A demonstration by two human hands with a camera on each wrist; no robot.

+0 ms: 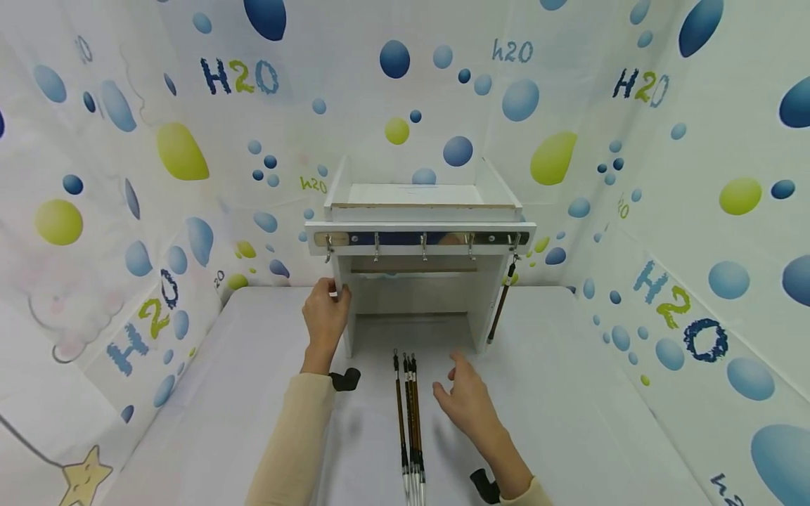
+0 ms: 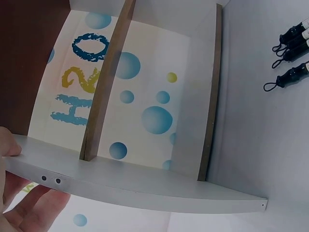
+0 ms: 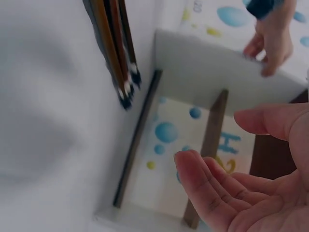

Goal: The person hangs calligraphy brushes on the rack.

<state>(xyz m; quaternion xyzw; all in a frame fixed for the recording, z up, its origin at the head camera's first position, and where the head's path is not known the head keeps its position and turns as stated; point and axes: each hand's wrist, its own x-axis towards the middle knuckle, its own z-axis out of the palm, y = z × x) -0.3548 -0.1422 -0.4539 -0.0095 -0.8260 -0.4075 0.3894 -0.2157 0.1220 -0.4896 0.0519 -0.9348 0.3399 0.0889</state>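
Observation:
A small white wooden shelf [image 1: 414,216] stands at the back of the table, with a metal rail of several hooks [image 1: 424,239] along its front. My left hand [image 1: 326,316] holds the edge of its left side panel [image 2: 135,186], thumb on one face and fingers on the other. One paintbrush [image 1: 501,302] hangs by its loop from the rightmost hook. Several more brushes [image 1: 414,422] lie side by side on the table, loops toward the shelf. My right hand [image 1: 467,397] hovers just right of them, holding nothing, its thumb and fingers apart [image 3: 251,188].
Below the hook rail the shelf is an open frame with brown-edged crossbars [image 2: 107,82]. White sheeting printed with blue and green drops [image 1: 520,100] forms the walls around the white table [image 1: 569,422].

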